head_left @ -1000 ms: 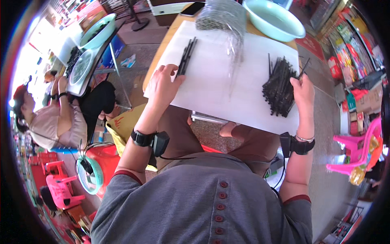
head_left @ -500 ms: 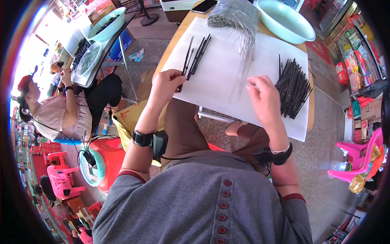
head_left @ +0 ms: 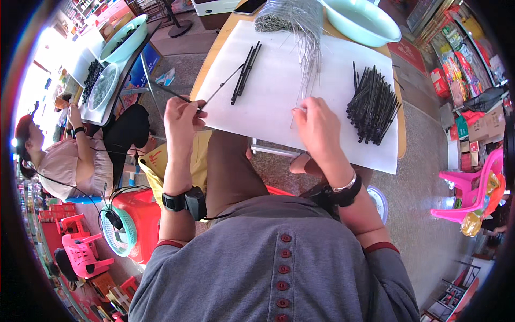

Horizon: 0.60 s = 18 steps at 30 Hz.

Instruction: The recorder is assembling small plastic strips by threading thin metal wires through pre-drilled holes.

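Note:
My left hand (head_left: 184,114) is closed at the near left edge of the white sheet, pinching thin black sticks; one knotted stick (head_left: 221,86) points up and right, another dark one leans left. Beyond it, several black sticks (head_left: 246,72) lie side by side on the sheet. My right hand (head_left: 320,129) is pinched at the loose ends of a bundle of thin silvery wires (head_left: 289,21), and a faint strand shows at its fingertips. To the right of that hand lies a large pile of black sticks (head_left: 374,107).
The white sheet (head_left: 273,115) covers a wooden table. A pale green basin (head_left: 362,24) and a phone (head_left: 249,6) stand at its far side. A person (head_left: 70,155) sits at another table on the left. A pink chair (head_left: 472,188) stands at right.
My left hand has moved left and the sticks in it now spread apart. My right hand has come closer to the wire ends. The view has shifted slightly.

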Available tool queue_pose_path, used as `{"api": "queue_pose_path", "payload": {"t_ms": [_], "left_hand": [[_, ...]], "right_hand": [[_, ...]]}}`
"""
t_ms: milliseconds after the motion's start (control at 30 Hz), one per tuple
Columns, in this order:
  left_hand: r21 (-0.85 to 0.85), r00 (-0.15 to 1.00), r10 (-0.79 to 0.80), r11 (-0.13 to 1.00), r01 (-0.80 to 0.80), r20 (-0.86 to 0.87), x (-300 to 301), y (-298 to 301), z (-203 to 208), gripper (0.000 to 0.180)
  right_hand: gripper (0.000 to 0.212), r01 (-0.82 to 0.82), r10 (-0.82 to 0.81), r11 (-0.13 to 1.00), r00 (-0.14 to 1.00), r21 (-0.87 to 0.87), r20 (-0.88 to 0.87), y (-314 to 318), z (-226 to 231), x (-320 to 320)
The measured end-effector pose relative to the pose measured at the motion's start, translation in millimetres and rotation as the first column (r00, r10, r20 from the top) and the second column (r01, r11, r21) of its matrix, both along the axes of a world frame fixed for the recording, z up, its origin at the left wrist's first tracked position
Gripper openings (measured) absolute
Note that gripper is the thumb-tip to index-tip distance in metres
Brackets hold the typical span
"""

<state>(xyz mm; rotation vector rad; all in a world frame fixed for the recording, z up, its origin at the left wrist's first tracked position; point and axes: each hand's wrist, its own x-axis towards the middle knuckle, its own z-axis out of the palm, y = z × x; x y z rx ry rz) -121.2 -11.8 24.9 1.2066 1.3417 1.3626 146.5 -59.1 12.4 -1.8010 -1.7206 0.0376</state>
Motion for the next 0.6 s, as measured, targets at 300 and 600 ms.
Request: {"api": "queue_pose_path", "payload": {"t_ms": [300, 600], "left_hand": [[0.204, 0.978, 0.031, 0.976, -0.074, 0.207, 28.8, 5.3, 9.8, 0.015], [-0.031, 0.904, 0.034, 0.998, -0.052, -0.425, 8.9, 22.5, -18.4, 0.024]], "right_hand": [[0.016, 0.087, -0.059, 0.985, 0.982, -0.151, 0.179, 9.1, -8.8, 26.6], [0.01, -0.111, 0.066, 0.976, 0.97, -0.188, -0.234, -28.5, 22.1, 42.7]]}}
